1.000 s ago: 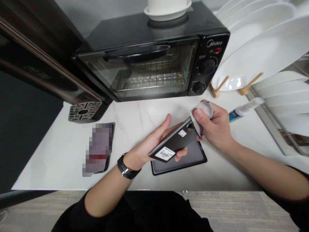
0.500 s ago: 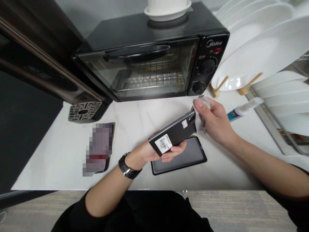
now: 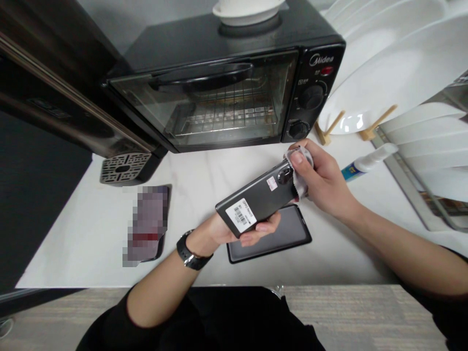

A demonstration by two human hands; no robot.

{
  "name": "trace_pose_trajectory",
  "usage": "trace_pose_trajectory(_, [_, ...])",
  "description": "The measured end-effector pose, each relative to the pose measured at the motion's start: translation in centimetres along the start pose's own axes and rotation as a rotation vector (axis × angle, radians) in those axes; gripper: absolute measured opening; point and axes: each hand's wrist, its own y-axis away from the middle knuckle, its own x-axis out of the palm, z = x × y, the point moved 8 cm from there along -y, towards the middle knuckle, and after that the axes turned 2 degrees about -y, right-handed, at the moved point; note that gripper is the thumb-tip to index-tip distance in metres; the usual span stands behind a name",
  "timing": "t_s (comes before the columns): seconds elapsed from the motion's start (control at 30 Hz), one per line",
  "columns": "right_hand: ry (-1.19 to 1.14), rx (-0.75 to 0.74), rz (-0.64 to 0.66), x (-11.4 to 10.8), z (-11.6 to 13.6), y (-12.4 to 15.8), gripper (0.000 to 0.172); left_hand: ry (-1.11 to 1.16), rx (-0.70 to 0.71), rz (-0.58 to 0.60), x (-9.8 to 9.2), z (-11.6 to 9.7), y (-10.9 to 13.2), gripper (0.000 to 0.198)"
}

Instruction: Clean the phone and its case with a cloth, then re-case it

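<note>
A dark smartphone (image 3: 261, 192) with a white barcode label and a small sticker lies tilted, back side up, in my left hand (image 3: 256, 233). The fingers curl round its lower edge, and a black watch (image 3: 193, 251) is on that wrist. My right hand (image 3: 321, 178) pinches a thin grey cloth (image 3: 300, 181) against the phone's camera end. Below the phone, a black phone case (image 3: 288, 236) rests on the counter, partly hidden by my left hand. A spray bottle (image 3: 367, 163) with a blue label lies just beyond my right hand.
A black toaster oven (image 3: 226, 107) stands at the back with a white dish (image 3: 248, 13) on top. White plates (image 3: 387, 73) stand in wooden racks at the right. Another phone (image 3: 149, 224), its face pixelated, lies at the left near a drip tray (image 3: 126, 167).
The phone has turned slightly, showing more of its back and camera bump. My right hand and the cloth have shifted a little left along its camera end.
</note>
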Motion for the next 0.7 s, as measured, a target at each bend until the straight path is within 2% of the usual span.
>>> trace_pose_trajectory(0.1, [0.045, -0.032, 0.045, 0.2, 0.2, -0.1, 0.038, 0.006, 0.002, 0.001, -0.1, 0.0, 0.1, 0.031])
trace_pose_trajectory(0.2, [0.125, -0.072, 0.046, 0.3, 0.4, 0.0, 0.057, 0.039, -0.011, -0.014, -0.4, 0.1, 0.1, 0.027])
trace_pose_trajectory(0.33, [0.178, -0.046, -0.042, -0.2, 0.5, 0.1, 0.041, 0.028, -0.040, 0.019, 0.0, 0.2, -0.1, 0.032])
trace_pose_trajectory(0.47, [0.054, 0.008, 0.031, 0.3, 0.2, -0.1, 0.046, 0.014, -0.013, 0.005, -0.3, 0.2, -0.1, 0.032])
trace_pose_trajectory(0.57, [-0.018, 0.084, 0.065, 0.5, -0.6, -0.2, 0.063, 0.054, -0.030, 0.009, -0.6, 0.2, 0.1, 0.033])
trace_pose_trajectory(0.7, [-0.151, 0.190, 0.064, 0.7, -1.9, 0.1, 0.046, 0.077, -0.072, 0.024, -0.2, 0.1, 0.0, 0.033])
